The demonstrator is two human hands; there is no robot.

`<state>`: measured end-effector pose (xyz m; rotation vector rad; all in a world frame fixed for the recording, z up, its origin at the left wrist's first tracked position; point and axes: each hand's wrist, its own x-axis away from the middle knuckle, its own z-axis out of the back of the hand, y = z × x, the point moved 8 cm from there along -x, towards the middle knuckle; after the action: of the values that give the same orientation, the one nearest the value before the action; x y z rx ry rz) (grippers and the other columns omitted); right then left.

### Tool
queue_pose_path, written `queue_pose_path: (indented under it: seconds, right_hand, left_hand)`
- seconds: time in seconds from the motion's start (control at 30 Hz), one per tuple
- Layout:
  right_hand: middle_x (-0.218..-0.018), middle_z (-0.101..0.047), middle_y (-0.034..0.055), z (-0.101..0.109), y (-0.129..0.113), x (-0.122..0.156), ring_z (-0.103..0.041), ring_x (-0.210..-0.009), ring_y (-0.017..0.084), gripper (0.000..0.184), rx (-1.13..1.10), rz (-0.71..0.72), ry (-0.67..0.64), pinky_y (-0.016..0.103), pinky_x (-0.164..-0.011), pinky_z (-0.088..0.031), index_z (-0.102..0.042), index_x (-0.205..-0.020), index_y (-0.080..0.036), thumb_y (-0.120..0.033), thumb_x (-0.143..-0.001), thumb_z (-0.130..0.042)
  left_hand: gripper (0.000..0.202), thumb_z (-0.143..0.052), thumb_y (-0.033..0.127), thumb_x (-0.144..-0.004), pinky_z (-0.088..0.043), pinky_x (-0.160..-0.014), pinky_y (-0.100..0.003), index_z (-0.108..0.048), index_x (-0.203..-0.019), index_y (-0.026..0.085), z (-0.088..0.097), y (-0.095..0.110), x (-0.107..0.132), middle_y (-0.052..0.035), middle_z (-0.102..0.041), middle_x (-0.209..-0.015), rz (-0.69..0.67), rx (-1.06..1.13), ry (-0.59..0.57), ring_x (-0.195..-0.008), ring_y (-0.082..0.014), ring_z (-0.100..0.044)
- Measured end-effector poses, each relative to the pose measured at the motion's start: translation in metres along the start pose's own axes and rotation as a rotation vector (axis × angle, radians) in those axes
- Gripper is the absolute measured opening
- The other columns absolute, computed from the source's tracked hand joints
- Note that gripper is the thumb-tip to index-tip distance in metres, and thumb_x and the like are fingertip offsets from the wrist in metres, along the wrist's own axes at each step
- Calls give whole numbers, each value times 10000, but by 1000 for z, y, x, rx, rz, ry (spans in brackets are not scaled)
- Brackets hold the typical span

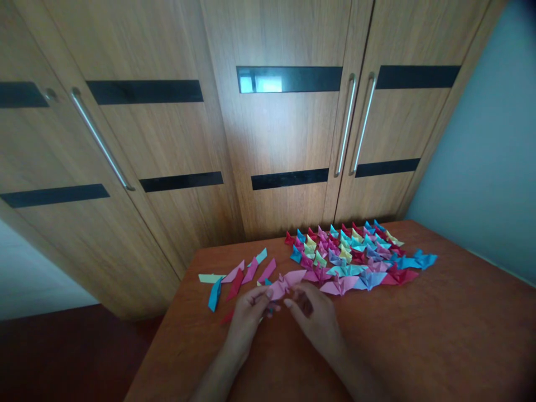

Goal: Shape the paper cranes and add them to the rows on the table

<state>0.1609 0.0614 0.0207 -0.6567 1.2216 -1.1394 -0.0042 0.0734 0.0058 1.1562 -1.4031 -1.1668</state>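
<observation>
A pink paper crane point(281, 286) with its wings spread is between my two hands, just above the table. My left hand point(248, 314) pinches its left wing between thumb and fingers. My right hand point(315, 312) is curled at its right side, with the index finger against the paper and the thumb tip just below. Part of the crane's right side is hidden behind those fingers. Left of my hands lie loose folded paper strips: a blue strip point(215, 295), a red strip point(235, 283), a pale green strip point(210, 278) and several pink ones.
Rows of folded paper cranes point(345, 254) in many colours stand at the back right of the brown wooden table point(419, 335). Behind it rises a wooden wardrobe point(285, 134) with metal handles. A pale blue wall point(481, 178) borders the right side.
</observation>
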Motion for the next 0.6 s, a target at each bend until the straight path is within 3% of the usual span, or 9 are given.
queue_pose_path:
  seconds: [0.1,0.2,0.33,0.47,0.6]
  right_hand:
    - [-619,-558,0,-2,-1,1,-465,-562,150,194,33,27,40,255,-552,-323,-601,-676,-236,-403,-776,-609]
    - [-557,-521,-10,9,3,-1,-432,-515,137,273,59,9,97,246,-523,-288,-557,-596,-227,-420,-787,-595]
    - [-594,-572,0,42,4,3,-477,-522,141,243,171,6,157,241,-529,-319,-584,-654,-222,-409,-808,-572]
    - [-652,-610,27,121,12,11,-522,-559,154,284,397,9,290,244,-557,-372,-595,-741,-204,-464,-824,-519]
    - [-719,-651,71,235,41,17,-583,-617,184,401,674,-120,474,258,-574,-408,-614,-807,-190,-558,-810,-456]
  left_hand:
    - [299,-653,419,-749,-414,-559,-217,-695,-850,140,-8,2,3,-78,-721,-802,-3,-55,-75,-658,-164,-631]
    - [287,-652,425,-743,-407,-554,-222,-673,-771,140,-13,-2,3,-72,-723,-728,5,-140,-116,-625,-165,-625]
    - [277,-637,425,-748,-399,-556,-233,-641,-707,152,-24,-9,5,-59,-718,-681,2,-224,-204,-598,-161,-614]
    - [281,-607,430,-772,-401,-572,-235,-643,-739,154,-32,-8,9,-55,-713,-701,-14,-241,-255,-629,-160,-612]
    - [294,-597,444,-781,-403,-582,-238,-653,-776,155,-31,-7,9,-56,-713,-717,-3,-227,-240,-648,-167,-614]
